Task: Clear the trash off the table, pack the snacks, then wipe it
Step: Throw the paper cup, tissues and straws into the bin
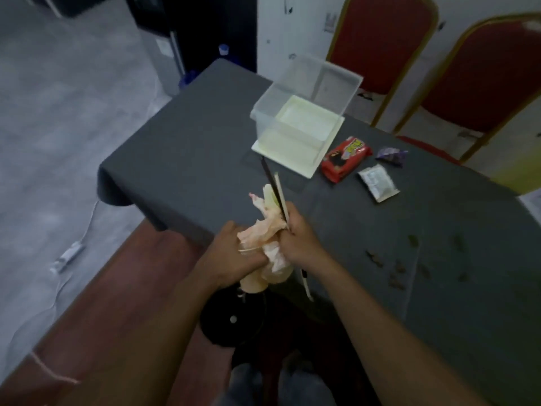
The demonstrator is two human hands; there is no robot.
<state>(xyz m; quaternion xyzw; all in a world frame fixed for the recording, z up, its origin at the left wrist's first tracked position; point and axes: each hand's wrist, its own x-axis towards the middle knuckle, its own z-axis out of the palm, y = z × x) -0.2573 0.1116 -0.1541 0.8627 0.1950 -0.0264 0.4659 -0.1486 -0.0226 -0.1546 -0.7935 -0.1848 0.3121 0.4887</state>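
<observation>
Over the near edge of the grey table (190, 148), my left hand (231, 253) grips a bundle of crumpled pale tissue and a paper cup (265, 230). My right hand (295, 232) is closed on the same bundle and on long thin sticks (276, 191), one dark and one pale, that point up and away. A red snack pack (345, 158), a purple wrapper (390, 155) and a white sachet (377, 183) lie on the table to the right. A clear plastic box (304, 109) stands on its pale lid behind them. Brown crumbs (401, 268) are scattered at the near right.
A black round bin or bag (234, 317) sits on the floor below my hands, beside the table edge. Two red chairs with gold frames (480, 74) stand behind the table. A white cable and power strip (68, 256) lie on the grey floor at the left.
</observation>
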